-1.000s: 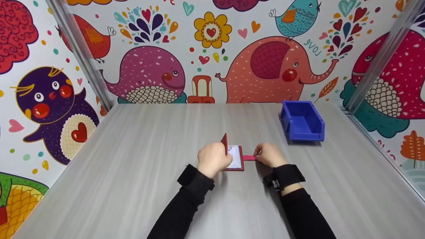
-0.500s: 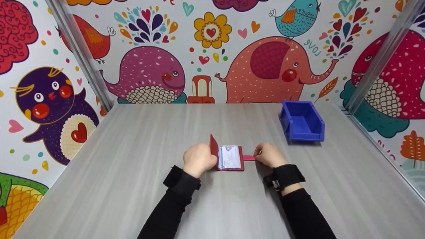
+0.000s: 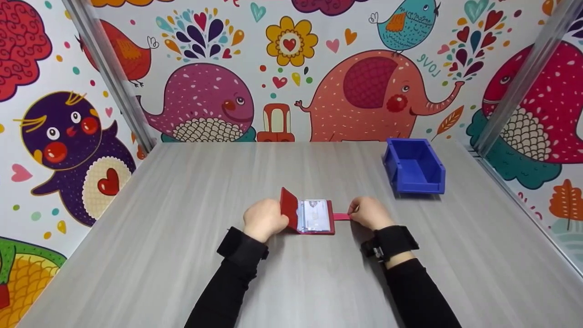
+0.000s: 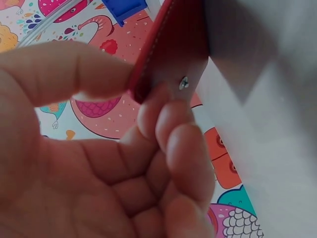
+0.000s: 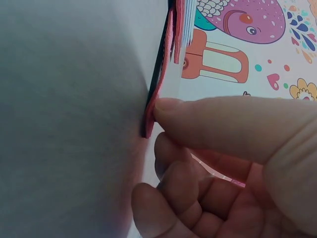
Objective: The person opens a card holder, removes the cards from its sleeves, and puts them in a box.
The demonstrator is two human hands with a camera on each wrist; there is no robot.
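Observation:
A red card holder lies half open on the table, its clear card sleeves (image 3: pixel 316 215) facing up. Its raised cover (image 3: pixel 288 206) leans to the left, and my left hand (image 3: pixel 264 219) pinches that cover's edge between thumb and fingers. In the left wrist view a metal snap (image 4: pixel 184 83) shows on the outside of the red cover (image 4: pixel 173 47). On the other side my right hand (image 3: pixel 370 212) holds the pink closure strap (image 3: pixel 341 216), which points right. The right wrist view has the thumb pressing on the strap (image 5: pixel 157 94) near its end, close to the tabletop.
A blue plastic bin (image 3: pixel 414 166) stands at the back right of the grey wood-grain table (image 3: pixel 205 182). Walls with printed cartoon animals (image 3: pixel 209 100) and metal corner posts (image 3: pixel 109 73) enclose the back and sides.
My left hand has moved left, swinging the cover from nearly upright to a leftward tilt and baring the card sleeves. The right hand stays on the strap.

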